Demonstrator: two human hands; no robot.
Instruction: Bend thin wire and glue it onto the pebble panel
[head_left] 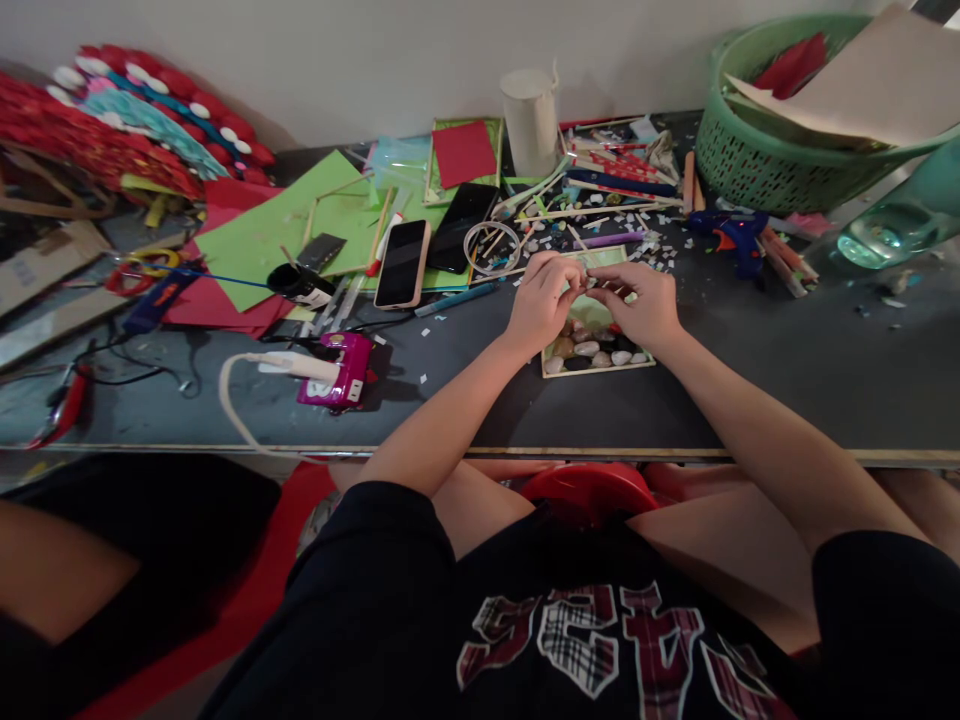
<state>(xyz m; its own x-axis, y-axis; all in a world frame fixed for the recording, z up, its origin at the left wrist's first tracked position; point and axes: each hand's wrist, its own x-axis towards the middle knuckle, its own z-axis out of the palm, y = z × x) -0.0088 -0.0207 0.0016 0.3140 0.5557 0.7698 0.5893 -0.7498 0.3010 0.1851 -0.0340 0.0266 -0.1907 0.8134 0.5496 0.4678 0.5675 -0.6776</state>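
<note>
Both of my hands meet over a small stick-edged panel (598,370) near the table's front. My left hand (549,292) is closed in a pinch, its fingertips almost touching those of my right hand (639,300). My right hand pinches too, and a tiny piece between the fingertips is too small to name. Smooth pebbles (587,348) in white, brown and black cover the panel's lower part, below my hands. Its light green upper part shows behind my fingers. A ring-shaped clear roll (491,248) lies just left of my left hand.
Scraps and sticks litter the table behind my hands. Two phones, one pink-edged (403,264), lie to the left, with a purple power adapter (337,372) nearer the edge. At the right are a blue glue gun (731,238), a green basket (795,165) and a clear bottle (900,215). Someone sits at my left.
</note>
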